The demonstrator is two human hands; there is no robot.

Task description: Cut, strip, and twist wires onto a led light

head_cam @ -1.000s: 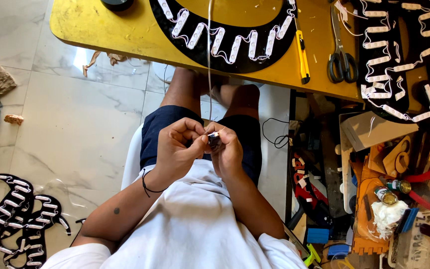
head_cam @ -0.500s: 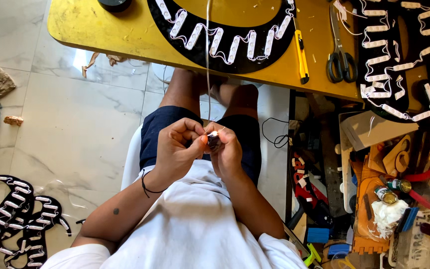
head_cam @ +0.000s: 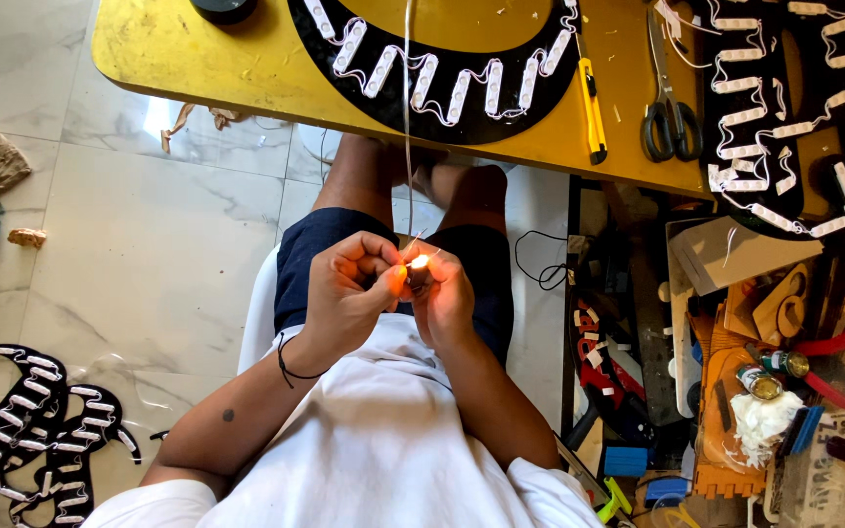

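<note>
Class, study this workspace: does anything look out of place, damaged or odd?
A small flame burns between the left hand and right hand, at a thin wire hanging from the yellow table. Scraps litter the floor.

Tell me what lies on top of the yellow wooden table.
On the yellow wooden table lie a black curved panel with white light modules, a yellow utility knife and black-handled scissors. A second black panel covers its right end.

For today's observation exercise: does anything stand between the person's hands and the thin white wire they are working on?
Nothing visible does. The left hand and right hand meet over the lap, fingertips already pinching the end of the thin white wire, where a small flame glows. The wire runs straight up to the yellow table, touching nothing else.
</note>
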